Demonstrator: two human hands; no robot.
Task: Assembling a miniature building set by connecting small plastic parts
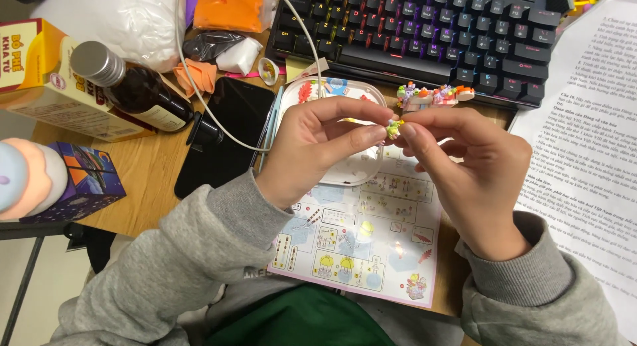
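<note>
Seen from above, over a wooden desk (149, 170). Two bare hands in grey sleeves, meeting at the middle of the view. Left hand (318, 150) with thumb and forefinger pressed together on a tiny cluster of yellow, green and pale plastic building bricks (394, 127). Right hand (464, 167) pinching the same cluster from the other side, fingertips touching those of the left. Cluster held in the air, above a white plastic tray with rounded corners (352, 170) and just below a small half-built model of orange, pink and green bricks (434, 94) resting at the front edge of a black mechanical keyboard with coloured backlit keys (431, 27).

Under the hands, a printed instruction sheet with pastel step-by-step pictures (361, 240), lying partly beneath the tray. Left of the tray, a black smartphone lying flat (225, 134), with a white cable (192, 80) crossing it. Further left, a dark brown glass bottle with a silver screw cap (129, 87) lying on its side, touching a yellow and white cardboard box (46, 80). At the left edge, a dark blue patterned cube-shaped box (83, 180) beside a rounded pale peach object (26, 180), only partly in view. Behind, an orange packet (229, 11) and a white plastic bag (119, 14). To the right, a white sheet of printed text (584, 140).
</note>
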